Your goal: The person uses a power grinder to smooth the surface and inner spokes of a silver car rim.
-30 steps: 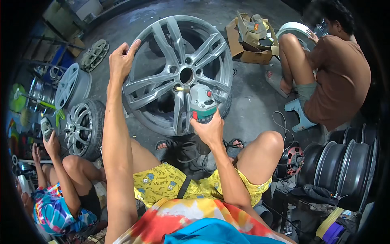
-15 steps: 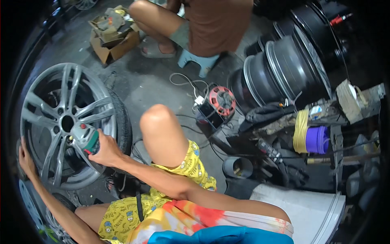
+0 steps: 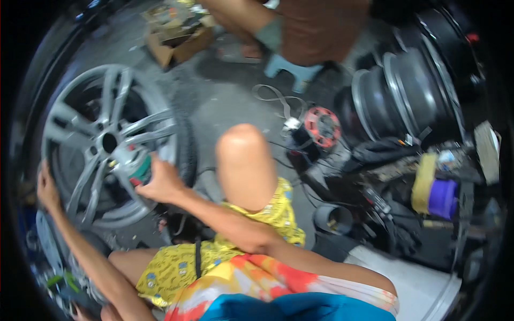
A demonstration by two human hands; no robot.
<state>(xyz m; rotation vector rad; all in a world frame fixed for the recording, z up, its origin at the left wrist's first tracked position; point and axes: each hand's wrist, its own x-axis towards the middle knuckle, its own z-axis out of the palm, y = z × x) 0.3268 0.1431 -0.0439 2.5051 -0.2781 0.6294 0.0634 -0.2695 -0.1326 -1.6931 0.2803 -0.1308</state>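
The right hand (image 3: 161,181) clamps a grey-green power tool (image 3: 141,169) over the grey wheel (image 3: 140,126), ahead to the left. Well apart from it, the left hand (image 3: 48,188) touches the wheel's outer edge; I cannot tell whether it grips. Farther off stands a carton (image 3: 194,45).
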